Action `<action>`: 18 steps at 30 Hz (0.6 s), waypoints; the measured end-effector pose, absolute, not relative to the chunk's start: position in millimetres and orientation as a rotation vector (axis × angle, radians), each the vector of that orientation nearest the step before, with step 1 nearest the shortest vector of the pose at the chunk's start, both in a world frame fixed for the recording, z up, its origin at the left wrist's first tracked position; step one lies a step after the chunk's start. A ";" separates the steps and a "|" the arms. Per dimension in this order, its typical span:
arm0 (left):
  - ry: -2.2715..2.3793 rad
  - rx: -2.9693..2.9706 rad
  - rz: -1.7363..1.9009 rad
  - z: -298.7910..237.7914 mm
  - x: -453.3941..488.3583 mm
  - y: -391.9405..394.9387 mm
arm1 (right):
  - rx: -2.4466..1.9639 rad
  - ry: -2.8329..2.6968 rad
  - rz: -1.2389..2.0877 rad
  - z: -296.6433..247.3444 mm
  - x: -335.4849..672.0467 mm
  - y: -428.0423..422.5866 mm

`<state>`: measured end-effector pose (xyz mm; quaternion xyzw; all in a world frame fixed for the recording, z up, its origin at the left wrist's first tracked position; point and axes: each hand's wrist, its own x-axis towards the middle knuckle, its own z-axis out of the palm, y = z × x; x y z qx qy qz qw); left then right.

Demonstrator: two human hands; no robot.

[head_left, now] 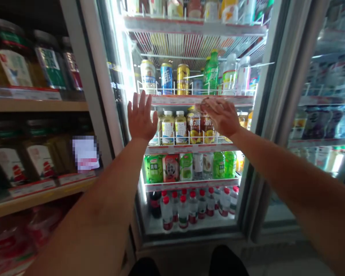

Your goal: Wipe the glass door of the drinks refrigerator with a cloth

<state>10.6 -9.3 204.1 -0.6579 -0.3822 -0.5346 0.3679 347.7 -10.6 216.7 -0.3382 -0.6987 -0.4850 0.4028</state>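
Observation:
My left hand [142, 119] is raised with its fingers stretched up and the thumb apart. It holds nothing and lies flat against or close to the glass door [195, 165] of a lit drinks fridge, near the door's left side. My right hand [225, 119] is farther right at about the same height, pressing a crumpled brownish cloth [211, 104] to the glass. Blur hides the cloth's exact edges and some of the fingers. Behind the glass, below the cloth, are brown-labelled tea bottles [195, 126]; to the right of my left hand stand pale yellow bottles [168, 127].
Cans [166, 78] and green bottles [211, 73] fill an upper fridge shelf; red-capped bottles [183, 211] stand at the bottom. A wooden shelf [40, 105] with large bottles is close on the left. Another fridge door [322, 126] adjoins on the right.

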 end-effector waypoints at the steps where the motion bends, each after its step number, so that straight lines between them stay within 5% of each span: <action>1: -0.985 -1.688 -1.367 204.3 10.7 -9.4 | -0.845 -1.821 -1.233 214.7 349.7 -11.4; 18: -0.982 -1.772 -1.455 204.6 11.3 -6.2 | -0.963 -1.500 -1.118 202.5 397.3 -14.1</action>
